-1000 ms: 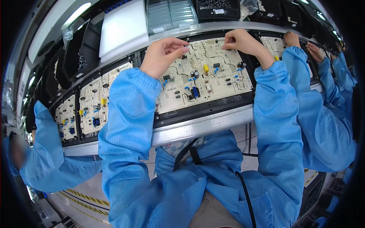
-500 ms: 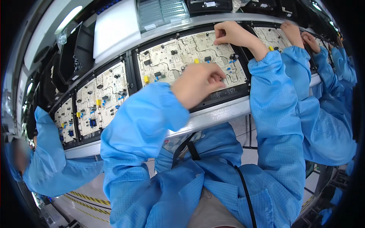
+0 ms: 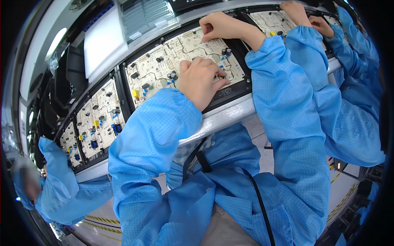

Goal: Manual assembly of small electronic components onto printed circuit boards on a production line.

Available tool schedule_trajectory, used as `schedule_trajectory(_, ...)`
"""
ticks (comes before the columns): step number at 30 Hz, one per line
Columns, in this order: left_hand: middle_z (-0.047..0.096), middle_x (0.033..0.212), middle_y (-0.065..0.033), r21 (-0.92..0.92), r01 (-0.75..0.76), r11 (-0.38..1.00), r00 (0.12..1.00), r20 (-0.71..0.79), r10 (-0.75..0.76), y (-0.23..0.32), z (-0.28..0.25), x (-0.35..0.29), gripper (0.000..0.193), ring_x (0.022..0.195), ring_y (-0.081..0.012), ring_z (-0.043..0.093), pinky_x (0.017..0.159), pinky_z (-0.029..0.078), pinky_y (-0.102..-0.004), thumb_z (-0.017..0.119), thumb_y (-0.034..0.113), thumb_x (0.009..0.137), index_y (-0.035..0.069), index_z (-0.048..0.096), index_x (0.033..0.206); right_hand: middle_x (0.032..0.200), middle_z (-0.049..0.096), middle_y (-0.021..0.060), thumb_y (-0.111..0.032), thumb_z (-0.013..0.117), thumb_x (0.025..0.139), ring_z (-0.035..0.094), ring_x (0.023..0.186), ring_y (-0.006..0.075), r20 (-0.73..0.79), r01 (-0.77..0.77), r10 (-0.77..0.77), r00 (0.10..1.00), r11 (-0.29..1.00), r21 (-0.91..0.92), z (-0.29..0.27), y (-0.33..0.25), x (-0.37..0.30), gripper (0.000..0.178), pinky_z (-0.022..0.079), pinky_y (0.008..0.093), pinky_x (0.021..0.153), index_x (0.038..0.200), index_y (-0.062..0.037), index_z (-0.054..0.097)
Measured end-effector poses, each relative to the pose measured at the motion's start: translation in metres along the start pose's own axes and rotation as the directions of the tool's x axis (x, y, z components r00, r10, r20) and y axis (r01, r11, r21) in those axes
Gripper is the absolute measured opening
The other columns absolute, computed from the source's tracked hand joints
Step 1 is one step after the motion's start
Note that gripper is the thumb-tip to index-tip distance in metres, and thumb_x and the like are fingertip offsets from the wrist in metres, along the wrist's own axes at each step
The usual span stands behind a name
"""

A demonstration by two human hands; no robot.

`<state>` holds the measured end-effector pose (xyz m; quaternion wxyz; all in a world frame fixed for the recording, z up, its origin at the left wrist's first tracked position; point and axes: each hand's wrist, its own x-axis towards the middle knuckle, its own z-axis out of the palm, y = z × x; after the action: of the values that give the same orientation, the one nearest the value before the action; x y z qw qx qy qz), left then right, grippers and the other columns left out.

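Under my hands lies a cream-coloured circuit board (image 3: 147, 61) in a black frame, fitted with black, blue and yellow components. My left hand (image 3: 201, 80) is over its near right part, fingers bent and thumb close to the forefinger. Whatever small part may sit between those fingertips cannot be made out. My right hand (image 3: 221, 26) is at the board's far edge, its fingers curled into a pinch; what they hold, if anything, is hidden. A pair of round black capacitors (image 3: 226, 51) stands on the board near my right wrist.
More framed boards (image 3: 98, 117) continue along the line to the left and right. Behind the line stand a white sheet stack (image 3: 104, 49), a clear ridged tray (image 3: 147, 18) and black bins (image 3: 69, 76). Co-workers in blue sleeves (image 3: 61, 176) work close on both sides.
The view has shifted, so the board appears further left. My left hand has turned, its fingers now pointing more across the board's right part. My right hand stays at the far edge, still pinched.
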<state>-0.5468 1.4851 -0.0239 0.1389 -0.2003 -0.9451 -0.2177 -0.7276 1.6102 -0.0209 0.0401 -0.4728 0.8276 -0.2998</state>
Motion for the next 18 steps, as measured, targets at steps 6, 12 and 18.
schedule_trajectory(6,0.064,0.081,-0.0001,-0.038,0.092,0.995,0.993,0.08,-0.089,0.0015,-0.0022,0.0015,0.017,0.088,-0.0167,0.054,0.081,0.03,-0.0336,0.071,0.03,0.073,0.014,0.071,0.079,0.063,0.059,0.0071,-0.016,0.077,0.07,0.055,0.058,0.0151,-0.005,-0.018,0.018,1.0,1.0,0.005,0.0018,0.0004,-0.0002,0.025,0.043,0.0288,0.052,0.071,-0.0008,0.057)
schedule_trajectory(12,0.066,0.085,-0.0001,-0.077,0.146,0.986,0.985,0.108,-0.137,0.0019,-0.0023,0.0006,0.018,0.088,-0.0164,0.055,0.082,0.029,-0.0333,0.07,0.031,0.075,0.015,0.072,0.082,0.063,0.06,0.0067,-0.016,0.077,0.07,0.055,0.058,0.0148,0.011,0.002,-0.002,1.0,1.0,0.018,0.0023,0.0015,-0.0005,0.025,0.043,0.0283,0.051,0.071,-0.001,0.057)
schedule_trajectory(18,0.065,0.087,0.0006,-0.023,0.143,0.989,0.982,0.126,-0.139,0.0036,-0.0042,0.0026,0.017,0.091,-0.0165,0.054,0.083,0.029,-0.0339,0.07,0.031,0.074,0.016,0.072,0.082,0.063,0.06,0.0063,-0.016,0.077,0.07,0.056,0.058,0.015,0.0,0.003,-0.003,1.0,1.0,0.019,0.0023,0.0044,-0.0011,0.024,0.043,0.0282,0.051,0.07,-0.0013,0.057)
